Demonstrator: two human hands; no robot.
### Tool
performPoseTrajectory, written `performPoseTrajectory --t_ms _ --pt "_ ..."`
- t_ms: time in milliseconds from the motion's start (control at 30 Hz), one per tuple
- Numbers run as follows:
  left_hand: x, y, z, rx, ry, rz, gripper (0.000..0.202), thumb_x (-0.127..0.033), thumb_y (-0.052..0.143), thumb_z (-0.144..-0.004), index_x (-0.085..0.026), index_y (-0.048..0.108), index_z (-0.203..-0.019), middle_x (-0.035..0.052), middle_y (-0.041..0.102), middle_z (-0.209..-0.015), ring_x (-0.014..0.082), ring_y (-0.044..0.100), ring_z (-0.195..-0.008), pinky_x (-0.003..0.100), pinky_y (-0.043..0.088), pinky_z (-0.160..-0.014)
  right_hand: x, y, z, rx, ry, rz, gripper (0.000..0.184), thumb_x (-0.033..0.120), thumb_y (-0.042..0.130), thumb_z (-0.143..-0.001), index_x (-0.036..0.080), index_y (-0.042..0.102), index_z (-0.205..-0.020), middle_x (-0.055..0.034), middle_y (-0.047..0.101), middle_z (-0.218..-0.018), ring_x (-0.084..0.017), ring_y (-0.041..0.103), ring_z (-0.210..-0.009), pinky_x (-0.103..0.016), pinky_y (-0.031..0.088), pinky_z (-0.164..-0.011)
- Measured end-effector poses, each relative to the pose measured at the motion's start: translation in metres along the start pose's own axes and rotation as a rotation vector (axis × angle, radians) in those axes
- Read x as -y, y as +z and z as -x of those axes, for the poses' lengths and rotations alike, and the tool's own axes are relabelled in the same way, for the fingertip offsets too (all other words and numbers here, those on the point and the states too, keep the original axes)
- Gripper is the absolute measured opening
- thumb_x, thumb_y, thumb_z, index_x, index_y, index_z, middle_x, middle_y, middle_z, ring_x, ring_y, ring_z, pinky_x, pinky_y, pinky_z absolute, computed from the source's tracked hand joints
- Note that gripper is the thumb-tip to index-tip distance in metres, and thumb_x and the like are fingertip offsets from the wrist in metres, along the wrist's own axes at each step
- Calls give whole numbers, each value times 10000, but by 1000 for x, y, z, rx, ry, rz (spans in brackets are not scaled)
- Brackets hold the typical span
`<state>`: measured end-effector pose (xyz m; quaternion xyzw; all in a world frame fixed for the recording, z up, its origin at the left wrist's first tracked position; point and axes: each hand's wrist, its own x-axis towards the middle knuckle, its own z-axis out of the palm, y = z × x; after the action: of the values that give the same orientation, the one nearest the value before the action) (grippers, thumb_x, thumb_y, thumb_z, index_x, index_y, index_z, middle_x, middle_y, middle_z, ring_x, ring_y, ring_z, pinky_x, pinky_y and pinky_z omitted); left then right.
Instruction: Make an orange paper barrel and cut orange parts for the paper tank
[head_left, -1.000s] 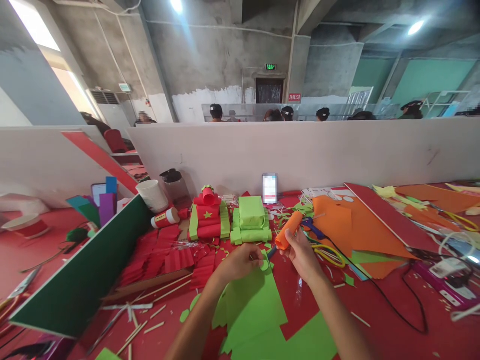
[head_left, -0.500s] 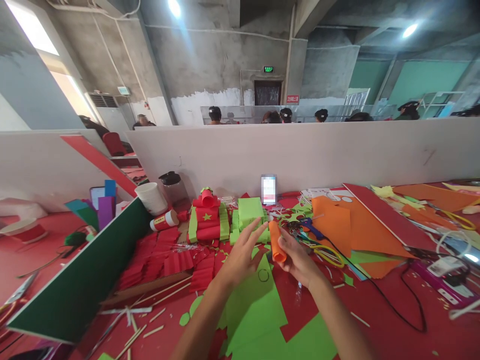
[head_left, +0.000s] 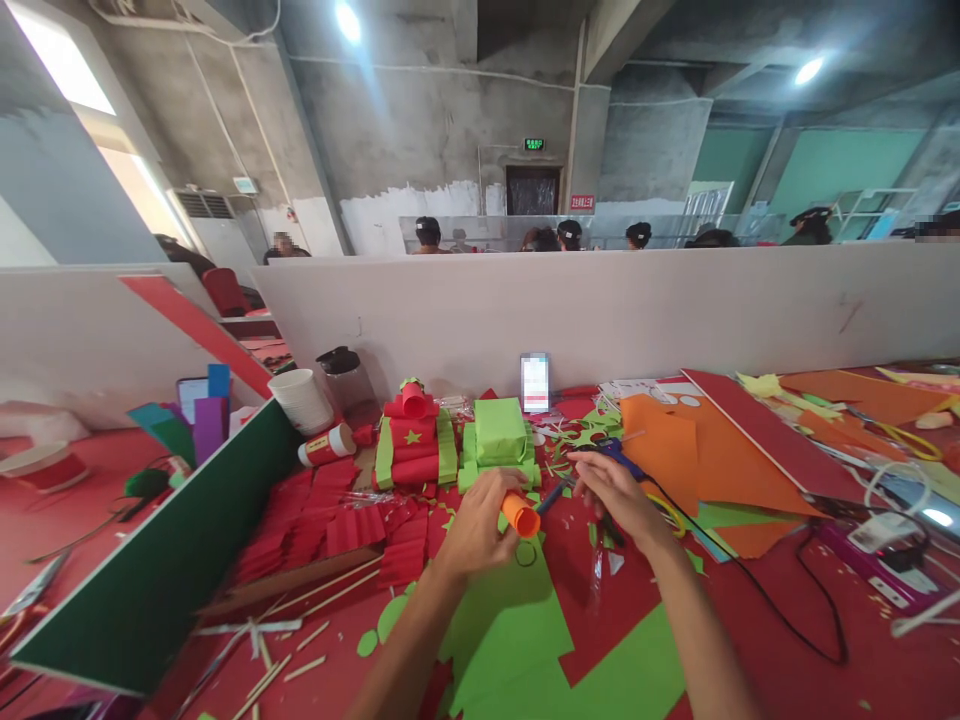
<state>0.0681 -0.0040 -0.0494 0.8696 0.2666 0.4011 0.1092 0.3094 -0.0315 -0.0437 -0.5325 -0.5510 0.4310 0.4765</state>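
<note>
A rolled orange paper tube (head_left: 519,514) is in my left hand (head_left: 481,525), its round open end facing me. My right hand (head_left: 611,497) hangs to its right with fingers stretched and apart, holding nothing. Just left of those fingertips lies a dark blue pen-like stick (head_left: 553,496); scissors with dark blue handles (head_left: 628,460) lie beyond the hand, partly hidden. Green paper (head_left: 517,620) with a small drawn circle spreads below my left hand. Behind it stands a green paper-covered block model (head_left: 501,432), beside a red and green paper model (head_left: 412,440) bearing a yellow star.
Folded red paper strips (head_left: 322,520) fill the left, by a dark green board (head_left: 172,560). Paper cups (head_left: 301,398) and a lidded bottle (head_left: 347,380) stand behind. A lit phone (head_left: 535,383) leans on the white partition (head_left: 675,310). Orange sheets (head_left: 664,440) and a black cable (head_left: 780,610) lie right.
The orange tube has passed from my right hand to my left, moving left and turning its end toward me. My right hand has let go and its fingers have opened.
</note>
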Motion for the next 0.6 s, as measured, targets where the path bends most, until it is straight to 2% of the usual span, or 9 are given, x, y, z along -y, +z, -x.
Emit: performPoseTrajectory --t_ms 67,133,233,300,367,433,600 --pt "1 1 1 23 -52 -20 252 -150 497 -752 -208 491 -997 72 656 -962 220 626 -867 357 498 -784 -5 -21 -5 -126 -26 299 427 515 536 -892 203 600 -1177 -53 688 -846 -192 647 -757 -263 471 -625" --pt "2 1 1 57 -90 -45 251 -165 495 -780 -204 502 -1027 65 667 -937 215 628 -824 345 492 -754 -12 -40 -12 -192 5 595 355 469 546 -886 216 621 -1124 -62 703 -892 -212 658 -803 -297 468 -706" --pt "1 1 1 114 -122 -53 317 -211 508 -829 -199 489 -1144 71 684 -994 214 641 -833 326 486 -743 -27 -63 -28 -219 43 931 296 415 526 -898 214 638 -1085 -89 717 -930 -240 668 -850 -302 445 -695" --pt "0 0 0 152 -132 -62 361 -247 500 -867 -207 459 -1223 64 690 -996 206 648 -817 310 483 -729 -38 -72 -40 -291 53 1114 266 379 534 -899 193 645 -1054 -121 718 -962 -260 667 -926 -300 439 -722" --pt "-1 -2 0 181 -109 -77 369 -250 475 -887 -219 449 -1254 59 688 -1005 199 649 -820 300 483 -731 -49 -76 -51 -311 66 1153 256 356 549 -896 162 646 -1032 -157 716 -977 -285 662 -960 -315 434 -741" --pt "-1 -2 -1 190 -69 -94 344 -215 468 -862 -218 486 -1205 65 676 -1014 201 644 -847 294 485 -735 -59 -76 -58 -313 74 1164 273 356 544 -906 133 640 -1031 -180 718 -960 -296 669 -944 -324 435 -734" --pt "2 -2 -1 203 -109 -173 307 -139 490 -746 -211 539 -1040 57 672 -930 206 638 -806 281 472 -672 -73 -78 -64 -312 64 1160 272 353 488 -948 132 640 -993 -164 728 -915 -268 681 -904 -303 434 -718"
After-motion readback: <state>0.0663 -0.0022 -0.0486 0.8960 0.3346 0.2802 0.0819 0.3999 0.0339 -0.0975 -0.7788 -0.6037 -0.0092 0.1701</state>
